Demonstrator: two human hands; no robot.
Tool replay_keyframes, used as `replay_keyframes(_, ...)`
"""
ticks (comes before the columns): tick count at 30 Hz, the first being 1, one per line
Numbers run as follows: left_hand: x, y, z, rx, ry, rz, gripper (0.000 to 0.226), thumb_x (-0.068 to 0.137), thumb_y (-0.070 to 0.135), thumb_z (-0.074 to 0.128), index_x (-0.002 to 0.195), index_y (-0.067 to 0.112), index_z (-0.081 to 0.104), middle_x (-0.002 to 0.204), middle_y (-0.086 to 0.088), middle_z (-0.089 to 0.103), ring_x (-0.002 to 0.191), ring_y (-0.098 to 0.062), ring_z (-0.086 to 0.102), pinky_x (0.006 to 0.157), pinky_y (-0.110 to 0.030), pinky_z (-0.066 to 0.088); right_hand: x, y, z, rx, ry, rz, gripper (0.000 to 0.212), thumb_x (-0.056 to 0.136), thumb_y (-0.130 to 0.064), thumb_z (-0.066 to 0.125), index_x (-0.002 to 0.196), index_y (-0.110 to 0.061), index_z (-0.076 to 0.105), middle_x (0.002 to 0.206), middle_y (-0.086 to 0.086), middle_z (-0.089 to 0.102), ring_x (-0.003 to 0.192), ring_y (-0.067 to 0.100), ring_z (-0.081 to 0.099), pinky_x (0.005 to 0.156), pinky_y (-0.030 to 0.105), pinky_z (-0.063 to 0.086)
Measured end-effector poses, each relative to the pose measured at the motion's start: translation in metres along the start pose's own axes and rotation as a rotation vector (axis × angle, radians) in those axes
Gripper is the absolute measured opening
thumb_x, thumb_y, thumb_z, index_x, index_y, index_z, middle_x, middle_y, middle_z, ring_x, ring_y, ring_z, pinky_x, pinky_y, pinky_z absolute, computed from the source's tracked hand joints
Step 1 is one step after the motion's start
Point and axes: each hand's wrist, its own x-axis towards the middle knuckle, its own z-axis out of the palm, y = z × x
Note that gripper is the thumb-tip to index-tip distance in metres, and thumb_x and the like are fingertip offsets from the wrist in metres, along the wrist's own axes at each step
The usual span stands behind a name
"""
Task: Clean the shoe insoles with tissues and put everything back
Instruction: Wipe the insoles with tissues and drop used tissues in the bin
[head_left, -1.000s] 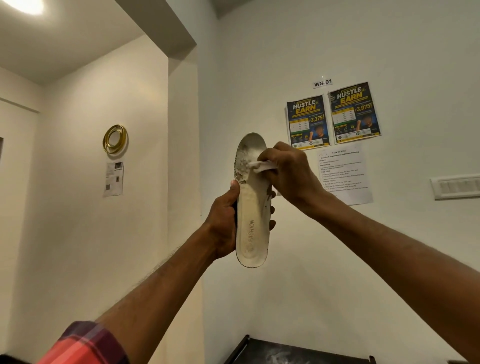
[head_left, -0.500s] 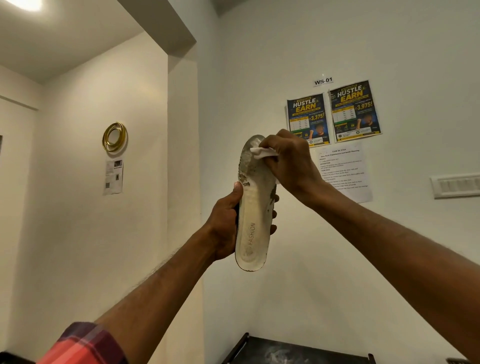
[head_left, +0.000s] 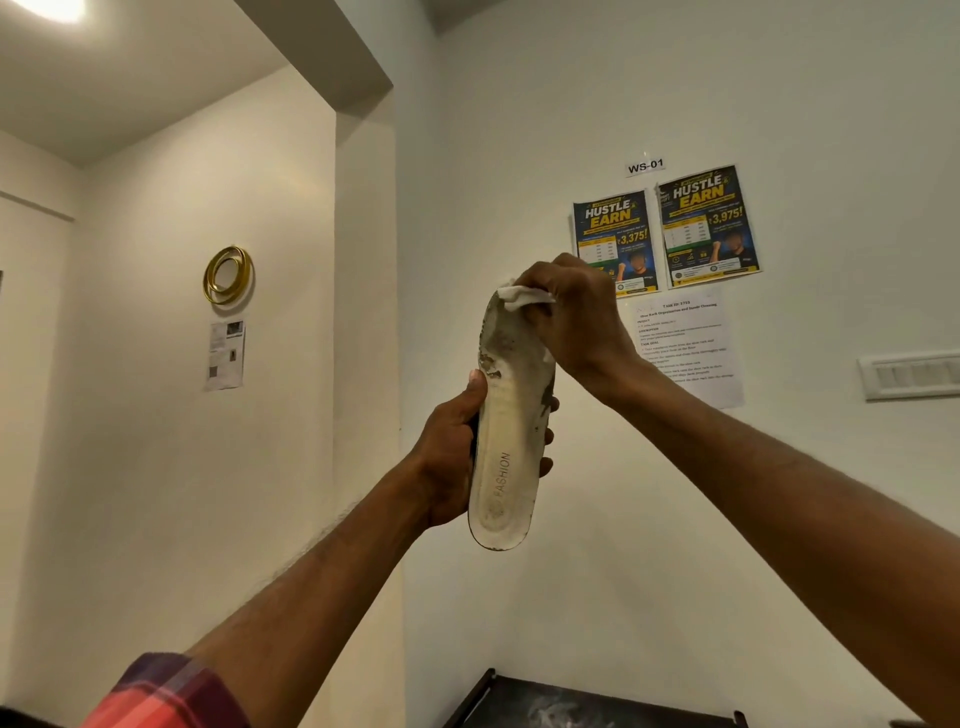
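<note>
Held upright in the air before the wall (head_left: 675, 545), the insole (head_left: 511, 431) looks light, thin and bendy, so the left hand (head_left: 452, 457) closes its grip round the stiffer heel half, while the right hand (head_left: 576, 317) pinches the soft tissue (head_left: 522, 299) against the grimy toe end.

Two posters (head_left: 665, 234) hang beside a gold ring (head_left: 227, 275) above a dark shelf (head_left: 587, 706).
</note>
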Motion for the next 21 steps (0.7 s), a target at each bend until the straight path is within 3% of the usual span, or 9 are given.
replay_keyframes(2, 0.000, 0.000, 0.000, -0.009, 0.004, -0.003, 0.073, 0.104, 0.062, 0.022, 0.142, 0.009, 0.055, 0.144, -0.018, 0.057, 0.113, -0.034, 0.057, 0.104, -0.056, 0.045, -0.002, -0.001, 0.002, 0.012, -0.062, -0.024, 0.015, 0.086, -0.014, 0.076, 0.097, -0.005, 0.073, 0.092, 0.013, 0.067, 0.078, 0.017, 0.064, 0.065, 0.015, 0.050)
replay_keyframes(5, 0.000, 0.001, 0.000, -0.026, 0.024, -0.002, 0.074, 0.104, 0.062, 0.022, 0.141, 0.008, 0.056, 0.138, -0.019, 0.061, 0.112, -0.034, 0.057, 0.102, -0.054, 0.046, -0.009, -0.011, 0.008, 0.042, -0.250, -0.183, 0.019, 0.083, -0.012, 0.079, 0.099, -0.003, 0.072, 0.102, 0.013, 0.068, 0.086, 0.023, 0.067, 0.073, 0.029, 0.059)
replay_keyframes(9, -0.001, 0.000, -0.002, -0.017, 0.045, -0.009, 0.073, 0.104, 0.062, 0.023, 0.141, 0.010, 0.056, 0.138, -0.019, 0.061, 0.112, -0.035, 0.058, 0.105, -0.056, 0.044, -0.004, -0.007, 0.009, 0.070, -0.115, -0.074, 0.022, 0.082, -0.011, 0.080, 0.101, -0.004, 0.073, 0.098, 0.013, 0.070, 0.084, 0.023, 0.068, 0.071, 0.030, 0.059)
replay_keyframes(13, 0.001, 0.002, -0.001, -0.037, 0.082, 0.011, 0.071, 0.103, 0.062, 0.026, 0.140, 0.009, 0.056, 0.120, -0.021, 0.067, 0.105, -0.036, 0.063, 0.102, -0.057, 0.047, -0.017, -0.021, 0.017, 0.077, -0.256, -0.180, 0.020, 0.079, -0.007, 0.081, 0.098, -0.003, 0.073, 0.100, 0.013, 0.069, 0.085, 0.025, 0.068, 0.070, 0.028, 0.058)
replay_keyframes(16, 0.002, 0.003, -0.001, -0.039, 0.104, 0.015, 0.072, 0.103, 0.063, 0.026, 0.137, 0.009, 0.058, 0.117, -0.020, 0.068, 0.103, -0.036, 0.064, 0.104, -0.057, 0.046, -0.013, -0.019, 0.017, 0.118, -0.152, -0.099, 0.020, 0.078, -0.008, 0.082, 0.095, -0.003, 0.073, 0.098, 0.012, 0.070, 0.083, 0.021, 0.067, 0.072, 0.012, 0.050)
replay_keyframes(17, 0.003, 0.003, -0.001, -0.034, 0.111, 0.016, 0.072, 0.103, 0.063, 0.025, 0.136, 0.008, 0.059, 0.115, -0.020, 0.068, 0.102, -0.035, 0.064, 0.104, -0.058, 0.046, -0.013, -0.018, 0.017, 0.126, -0.131, -0.073, 0.020, 0.078, -0.009, 0.082, 0.095, -0.003, 0.073, 0.098, 0.012, 0.070, 0.083, 0.020, 0.067, 0.072, 0.013, 0.051)
replay_keyframes(21, 0.004, 0.005, 0.000, -0.074, 0.134, 0.061, 0.061, 0.104, 0.059, 0.029, 0.125, 0.013, 0.064, 0.108, -0.020, 0.070, 0.099, -0.037, 0.064, 0.091, -0.054, 0.053, -0.022, -0.027, 0.021, 0.107, -0.273, -0.184, 0.016, 0.081, -0.008, 0.079, 0.096, -0.004, 0.073, 0.097, 0.013, 0.069, 0.081, 0.025, 0.068, 0.070, 0.031, 0.058)
